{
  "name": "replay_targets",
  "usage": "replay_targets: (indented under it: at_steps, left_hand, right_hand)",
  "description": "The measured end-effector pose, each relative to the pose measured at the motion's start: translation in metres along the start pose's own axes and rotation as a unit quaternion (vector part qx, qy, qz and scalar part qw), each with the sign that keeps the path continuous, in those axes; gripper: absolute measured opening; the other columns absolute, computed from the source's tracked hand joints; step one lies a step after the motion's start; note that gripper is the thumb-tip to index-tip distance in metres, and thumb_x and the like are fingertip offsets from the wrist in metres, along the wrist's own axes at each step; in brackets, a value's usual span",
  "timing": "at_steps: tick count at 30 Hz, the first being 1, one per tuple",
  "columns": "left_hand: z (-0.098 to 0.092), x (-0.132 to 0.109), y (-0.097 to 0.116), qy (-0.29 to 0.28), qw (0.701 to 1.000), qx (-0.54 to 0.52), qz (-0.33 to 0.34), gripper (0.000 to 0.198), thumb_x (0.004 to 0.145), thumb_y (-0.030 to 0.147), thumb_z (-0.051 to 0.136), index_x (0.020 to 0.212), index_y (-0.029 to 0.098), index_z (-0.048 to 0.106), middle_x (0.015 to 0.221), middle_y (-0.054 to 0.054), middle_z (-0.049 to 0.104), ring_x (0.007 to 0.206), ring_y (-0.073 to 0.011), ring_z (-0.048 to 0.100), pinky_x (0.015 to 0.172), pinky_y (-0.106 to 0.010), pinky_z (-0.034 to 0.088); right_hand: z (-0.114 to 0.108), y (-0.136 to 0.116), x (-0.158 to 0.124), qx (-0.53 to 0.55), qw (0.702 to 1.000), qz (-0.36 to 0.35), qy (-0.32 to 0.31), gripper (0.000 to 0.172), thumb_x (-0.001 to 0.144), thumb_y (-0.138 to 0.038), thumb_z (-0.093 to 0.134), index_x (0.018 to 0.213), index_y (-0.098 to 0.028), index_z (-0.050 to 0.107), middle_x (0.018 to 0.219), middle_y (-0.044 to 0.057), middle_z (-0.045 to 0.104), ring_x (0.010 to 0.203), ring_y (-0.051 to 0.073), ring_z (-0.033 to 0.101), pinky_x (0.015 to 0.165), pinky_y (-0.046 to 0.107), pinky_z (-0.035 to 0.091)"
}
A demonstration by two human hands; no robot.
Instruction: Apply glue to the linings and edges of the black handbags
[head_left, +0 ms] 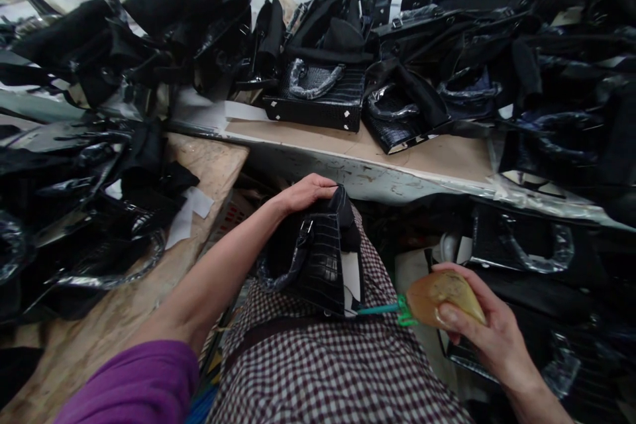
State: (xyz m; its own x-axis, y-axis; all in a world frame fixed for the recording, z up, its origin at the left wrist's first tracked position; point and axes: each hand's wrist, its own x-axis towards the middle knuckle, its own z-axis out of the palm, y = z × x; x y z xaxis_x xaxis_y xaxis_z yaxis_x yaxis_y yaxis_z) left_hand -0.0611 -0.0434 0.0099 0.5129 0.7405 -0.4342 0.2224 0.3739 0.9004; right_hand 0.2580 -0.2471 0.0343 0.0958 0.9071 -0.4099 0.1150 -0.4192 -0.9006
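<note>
On my lap lies a black crocodile-textured handbag (325,258), tipped on its side, with a buckle and a plastic-wrapped handle. My left hand (314,191) grips its upper edge at the far end, the fingertips partly hidden behind it. A soft, amber-coloured squeeze bottle (440,298) is in my right hand (489,321), the thumb pressed on its side. Its thin teal nozzle (380,309), with a green tie at the base, points left. The nozzle's tip is at the lower corner of the bag's pale side panel (351,278).
A long bench (308,136) ahead carries several black handbags (318,89), many with wrapped handles. More bags lie on a wooden board (193,165) to the left. Another stack of black bags (527,258) stands at my right. A checked apron (338,371) covers my lap.
</note>
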Motion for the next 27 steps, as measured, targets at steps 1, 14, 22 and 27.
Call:
replay_targets:
  at_steps: [1,14,22,27]
  left_hand:
    - [-0.001,-0.002,0.003,0.005,1.000,0.007,0.005,0.031,0.075,0.042,0.073,0.075,0.012,0.070,0.065,0.001,0.062,0.058,-0.0123,0.055,0.059,-0.025,0.044]
    - [0.010,0.004,0.011,-0.010,0.999,0.046,0.021,0.033,0.078,0.045,0.068,0.071,0.013,0.065,0.063,0.002,0.057,0.058,-0.0117,0.051,0.059,-0.025,0.042]
    - [0.011,0.006,0.012,-0.025,0.998,0.046,0.019,0.035,0.077,0.047,0.068,0.070,0.013,0.063,0.062,0.003,0.055,0.057,-0.0109,0.050,0.059,-0.025,0.041]
    - [0.011,0.006,0.012,-0.031,0.998,0.044,0.019,0.035,0.078,0.047,0.067,0.072,0.012,0.064,0.063,0.003,0.057,0.057,-0.0108,0.051,0.060,-0.025,0.042]
  right_hand:
    - [-0.001,0.000,0.000,0.022,1.000,0.007,0.007,0.054,0.076,-0.050,0.078,0.121,-0.026,0.062,0.090,0.005,0.065,0.056,0.018,0.054,0.037,0.023,0.044]
    - [-0.003,0.002,0.036,-0.046,0.983,-0.169,0.056,0.051,0.072,-0.037,0.086,0.116,-0.027,0.062,0.108,0.006,0.066,0.087,0.026,0.067,0.068,0.031,0.060]
    - [-0.002,0.002,0.049,-0.089,0.971,-0.221,0.035,0.049,0.075,-0.039,0.085,0.117,-0.028,0.063,0.117,0.006,0.065,0.099,0.025,0.067,0.085,0.029,0.057]
    - [-0.010,0.005,0.049,-0.111,0.972,-0.209,-0.013,0.047,0.077,-0.036,0.084,0.119,-0.031,0.064,0.108,0.003,0.068,0.088,0.020,0.069,0.079,0.023,0.057]
